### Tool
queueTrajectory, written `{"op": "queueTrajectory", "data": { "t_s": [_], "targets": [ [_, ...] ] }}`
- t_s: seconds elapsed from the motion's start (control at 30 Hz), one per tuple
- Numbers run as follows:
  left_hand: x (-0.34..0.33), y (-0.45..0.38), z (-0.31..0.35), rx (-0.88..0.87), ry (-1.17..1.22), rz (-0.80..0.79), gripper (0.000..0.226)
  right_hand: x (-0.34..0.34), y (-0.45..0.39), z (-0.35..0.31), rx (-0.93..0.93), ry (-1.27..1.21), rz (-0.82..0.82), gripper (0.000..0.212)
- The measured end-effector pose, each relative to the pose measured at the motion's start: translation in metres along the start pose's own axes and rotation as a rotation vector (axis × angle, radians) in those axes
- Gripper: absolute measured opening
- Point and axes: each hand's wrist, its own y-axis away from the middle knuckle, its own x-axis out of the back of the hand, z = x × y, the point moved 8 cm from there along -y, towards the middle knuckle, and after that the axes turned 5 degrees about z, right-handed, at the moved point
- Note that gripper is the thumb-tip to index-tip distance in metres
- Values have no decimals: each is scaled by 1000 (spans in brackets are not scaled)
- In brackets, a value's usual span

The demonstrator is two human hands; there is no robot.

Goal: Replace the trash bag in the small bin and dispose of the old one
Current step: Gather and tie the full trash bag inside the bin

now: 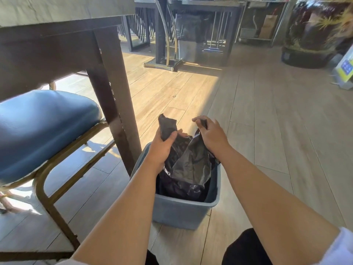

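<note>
Both forearms reach forward and down, bare to the elbow. The left hand [162, 145] is closed around one gathered corner of the black trash bag [188, 165], thumb pressed on top; the right hand [212, 133] pinches another corner between curled fingers. The bag sags into the small grey bin [183, 213], which stands on the wooden floor [257, 131] beside a dark table leg [116, 96] and a blue chair [45, 131]

Wood-plank floor [257, 121], part sunlit. On it: small grey-blue bin [183, 213] beside dark table leg [118, 104]; blue-seat chair [44, 131] on gold frame, left; chrome-based stand [162, 64] farther back; dark planter [305, 58] far right.
</note>
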Motion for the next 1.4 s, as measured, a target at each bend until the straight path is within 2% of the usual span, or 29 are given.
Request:
{"op": "queueTrajectory", "data": {
  "t_s": [0.07,0.17,0.23,0.3,0.4,0.47,0.57,0.67,0.7,0.73,0.8,0.83,0.87,0.93,1.0,1.07,1.13,1.27,1.4],
  "targets": [
    [-3,-4,5,-18,-51,41,36,-4,5,1,-58,-234,-39,23],
    [-1,-5,14,-63,-170,94,44,-13,10,6,-224,-530,-104,27],
    [2,-7,16,-66,-206,94,51,-9,7,4,-223,-540,-62,22],
    [5,-10,18,-47,-176,109,48,-3,5,-5,-134,-508,-53,12],
    [5,-12,20,-66,-179,93,40,-6,7,-29,70,-453,-189,13],
    [2,-11,22,-94,-157,42,25,-17,9,-38,138,-417,-301,17],
    [-3,-9,24,-113,-153,-38,15,-25,10,-43,148,-445,-362,20],
    [-7,-7,28,-115,-184,-95,11,-23,9,-41,68,-606,-342,21],
    [-9,-6,26,-91,-178,-125,13,-23,8,-39,34,-654,-330,20],
    [-11,-4,24,-46,-150,-159,26,-23,7,-37,3,-686,-316,19],
    [-18,2,16,104,-24,-244,63,-24,6,-35,-43,-707,-296,20],
    [-21,5,14,123,-3,-276,75,-24,6,-35,-56,-701,-291,21],
    [-24,4,16,85,-25,-300,77,-25,6,-35,-63,-688,-285,22],
    [-23,2,27,-75,-202,-273,63,-24,6,-33,-102,-684,-292,23],
    [-18,1,35,-143,-291,-214,42,-26,6,-30,-167,-751,-354,21],
    [-14,-3,35,-125,-255,-181,34,-27,8,-29,-214,-851,-446,21],
    [-11,-4,29,-34,-181,-148,37,-27,8,-25,-235,-903,-481,24],
    [-7,-4,7,144,-88,-95,39,-23,3,-9,-261,-768,-298,7],
    [-2,-4,-4,226,-32,-72,43,-18,2,2,-384,-872,-122,14]
  ]
}}
